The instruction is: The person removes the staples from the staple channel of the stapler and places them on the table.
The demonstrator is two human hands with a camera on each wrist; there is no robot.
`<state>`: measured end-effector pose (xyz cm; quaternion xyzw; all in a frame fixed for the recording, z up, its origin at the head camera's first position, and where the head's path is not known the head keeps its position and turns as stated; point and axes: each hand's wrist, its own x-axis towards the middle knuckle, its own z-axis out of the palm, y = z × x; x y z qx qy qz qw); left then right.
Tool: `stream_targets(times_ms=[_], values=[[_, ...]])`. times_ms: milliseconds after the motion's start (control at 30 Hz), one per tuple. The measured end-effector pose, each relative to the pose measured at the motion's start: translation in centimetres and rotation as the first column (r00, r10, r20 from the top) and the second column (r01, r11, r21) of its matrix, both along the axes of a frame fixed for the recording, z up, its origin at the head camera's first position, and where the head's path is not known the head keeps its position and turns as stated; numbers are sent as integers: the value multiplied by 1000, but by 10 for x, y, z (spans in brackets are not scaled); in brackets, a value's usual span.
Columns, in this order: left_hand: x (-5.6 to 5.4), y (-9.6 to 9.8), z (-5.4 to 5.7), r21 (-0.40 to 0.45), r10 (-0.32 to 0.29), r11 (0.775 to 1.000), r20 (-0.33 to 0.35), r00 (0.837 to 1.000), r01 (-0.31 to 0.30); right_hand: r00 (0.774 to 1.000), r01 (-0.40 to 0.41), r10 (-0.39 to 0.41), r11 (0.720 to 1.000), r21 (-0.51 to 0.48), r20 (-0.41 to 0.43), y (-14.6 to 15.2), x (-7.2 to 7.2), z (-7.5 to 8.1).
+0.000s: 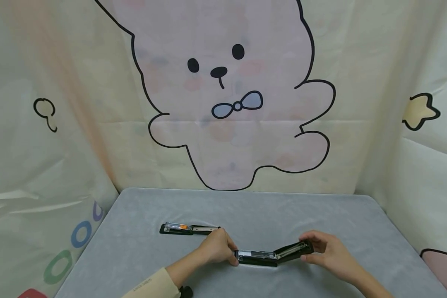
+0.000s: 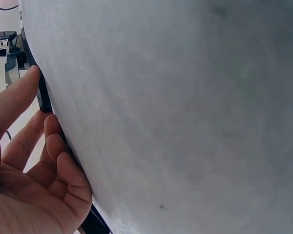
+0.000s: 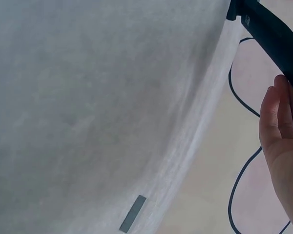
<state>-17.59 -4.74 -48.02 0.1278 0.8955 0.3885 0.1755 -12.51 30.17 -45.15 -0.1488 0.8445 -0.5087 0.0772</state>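
Note:
An unfolded black stapler [image 1: 258, 257] spans the space between the two hands, its left half low over the table and its right half tilted up. My left hand [image 1: 219, 247] pinches the left end between thumb and fingers; in the left wrist view, the thumb and index finger meet at the stapler's black end [image 2: 45, 100]. At the raised right end, my right hand [image 1: 331, 253] holds the stapler between thumb and fingers. A second unfolded black stapler [image 1: 176, 228], with an orange piece inside, lies behind the left hand, which covers its right tip.
A grey cloth covers the table [image 1: 268, 211]. In the right wrist view a small flat grey strip [image 3: 133, 213] lies on the cloth. Behind the table hangs a curtain [image 1: 238, 136] printed with a cartoon animal.

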Motion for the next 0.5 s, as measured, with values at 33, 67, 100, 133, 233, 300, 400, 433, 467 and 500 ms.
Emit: stream_targets(times_ms=[33,67,100,133,233,300,400,433,467,500], values=[[0,0,0,1,1,1000,1,1000,-1,1000,3,-3,1000,13,-7,1,0,0],[0,0,-1,3,-1,1000,-1,1000,1,1000,3,-3,1000,21,-13,2,0,-1],[0,0,-1,2,-2,1000,-1,1000,2,1000,-3,3,1000,13,-8,3,0,-1],[0,1,-1,3,-2,1000,-1,1000,2,1000,-9,9,1000,5,-2,4,0,-2],[0,1,-2,3,-2,1000,-6,1000,2,1000,-21,21,1000,5,4,6,-1,-4],[0,0,-2,4,1,1000,-7,1000,0,999,-24,23,1000,7,22,8,-2,-5],[0,0,-1,3,2,1000,-11,1000,-2,999,-10,8,999,44,50,10,-4,-8],[0,0,-1,1,2,1000,-11,1000,-2,998,-9,6,999,52,60,11,-4,-8],[0,0,-1,0,3,1000,-13,1000,-3,998,-10,6,998,61,69,13,-4,-9],[0,0,-1,-1,2,1000,-16,1000,-2,997,-10,5,997,74,75,14,-5,-10]])
